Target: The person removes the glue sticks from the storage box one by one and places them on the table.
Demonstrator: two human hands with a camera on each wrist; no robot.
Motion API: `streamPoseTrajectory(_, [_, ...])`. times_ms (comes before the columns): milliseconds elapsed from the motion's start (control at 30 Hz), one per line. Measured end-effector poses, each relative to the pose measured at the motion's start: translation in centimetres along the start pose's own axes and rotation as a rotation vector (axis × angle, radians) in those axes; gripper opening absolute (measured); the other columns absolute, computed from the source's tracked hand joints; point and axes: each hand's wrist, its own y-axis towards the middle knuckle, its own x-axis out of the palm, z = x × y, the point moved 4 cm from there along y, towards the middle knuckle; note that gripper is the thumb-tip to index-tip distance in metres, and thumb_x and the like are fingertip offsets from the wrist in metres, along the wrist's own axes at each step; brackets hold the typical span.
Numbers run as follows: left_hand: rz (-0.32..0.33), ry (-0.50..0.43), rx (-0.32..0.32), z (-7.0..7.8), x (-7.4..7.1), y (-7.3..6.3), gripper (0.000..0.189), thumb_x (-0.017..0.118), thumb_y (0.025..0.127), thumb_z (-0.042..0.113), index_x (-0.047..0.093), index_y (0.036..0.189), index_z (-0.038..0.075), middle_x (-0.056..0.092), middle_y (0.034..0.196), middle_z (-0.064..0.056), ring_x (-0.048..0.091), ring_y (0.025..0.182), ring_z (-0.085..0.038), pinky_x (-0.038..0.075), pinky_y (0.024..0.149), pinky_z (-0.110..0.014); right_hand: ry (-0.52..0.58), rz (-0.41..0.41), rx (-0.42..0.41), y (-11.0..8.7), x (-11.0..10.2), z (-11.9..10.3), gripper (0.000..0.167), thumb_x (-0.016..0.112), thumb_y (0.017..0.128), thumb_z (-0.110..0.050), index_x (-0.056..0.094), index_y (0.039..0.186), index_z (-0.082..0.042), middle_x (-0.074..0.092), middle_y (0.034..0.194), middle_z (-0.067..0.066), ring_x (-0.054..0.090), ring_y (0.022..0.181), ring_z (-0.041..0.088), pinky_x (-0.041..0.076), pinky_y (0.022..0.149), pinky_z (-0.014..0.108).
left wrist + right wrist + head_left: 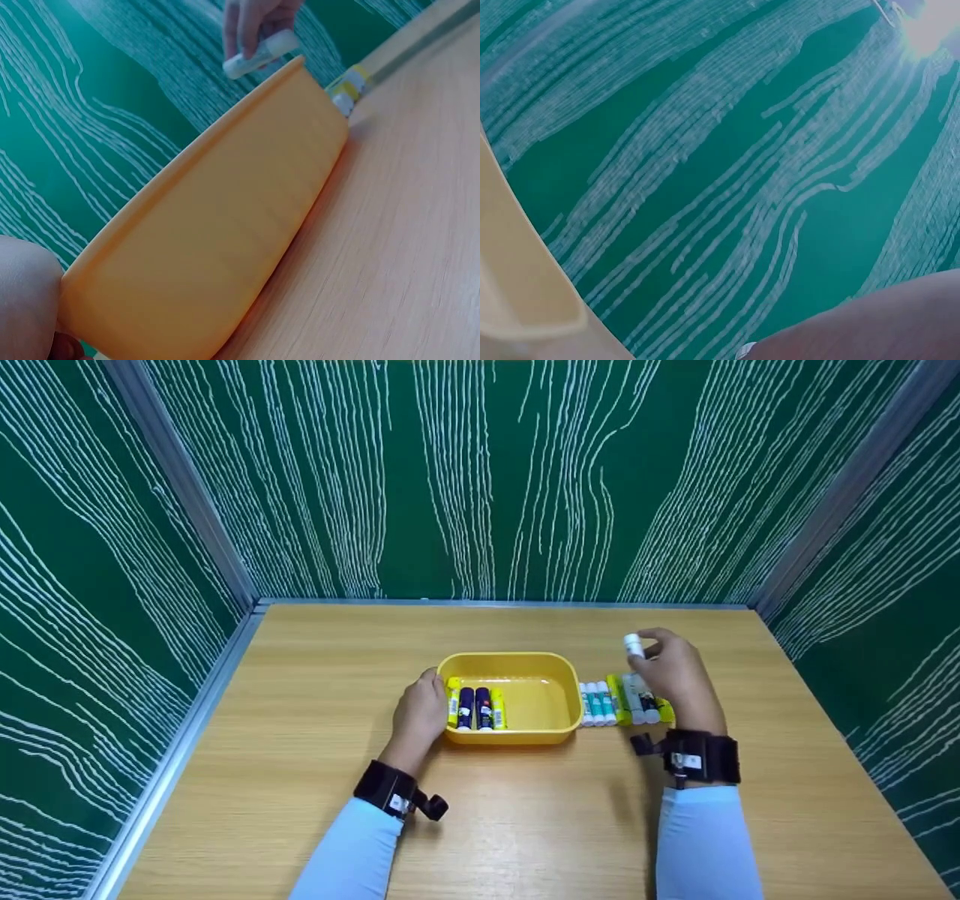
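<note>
My left hand (pixel 420 711) grips the left end of a yellow plastic tub (pixel 510 738), whose side wall fills much of the left wrist view. Inside, at the tub's left, lie several glue sticks, including a dark blue one (pixel 466 709) and a yellow one (pixel 498 710). Raised to the right of the tub, my right hand (pixel 679 671) pinches a white glue stick (pixel 633 645) between thumb and fingers. Below that hand a row of glue sticks (pixel 601 703) lies on the table, white-and-teal, yellow and dark ones; the hand partly covers its right end.
Everything stands on a wood-grain table (pixel 495 817). Green panels (pixel 465 472) with wavy white lines rise behind it and at both sides, joined by grey metal posts (pixel 180 480). A bright light (pixel 928 34) glares in the right wrist view.
</note>
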Motion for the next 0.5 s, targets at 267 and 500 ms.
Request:
streamPoseTrajectory(267, [-0.001, -0.004, 0.004, -0.1, 0.1, 0.1, 0.047, 0.04, 0.123, 0.027, 0.066, 0.152, 0.002, 0.077, 0.142, -0.025, 0.076, 0.13, -0.044, 0.062, 0.109, -0.062, 0.024, 0.018, 0.111, 0.3, -1.1, 3.0, 0.066, 0.06, 0.117, -0.02, 0.037, 0.177, -0.008, 0.055, 0.159, 0.036, 0.061, 0.137, 0.049, 0.056, 0.117, 0.067])
streamPoseTrajectory(500, [-0.005, -0.007, -0.002, 0.0, 0.1, 0.1, 0.047, 0.04, 0.123, 0.027, 0.065, 0.154, 0.002, 0.076, 0.145, -0.025, 0.075, 0.134, -0.044, 0.061, 0.111, -0.061, 0.039, 0.025, 0.197, 0.6, -1.5, 4.9, 0.065, 0.058, 0.118, -0.02, 0.035, 0.178, -0.008, 0.053, 0.162, 0.036, 0.056, 0.144, 0.049, 0.051, 0.123, 0.067])
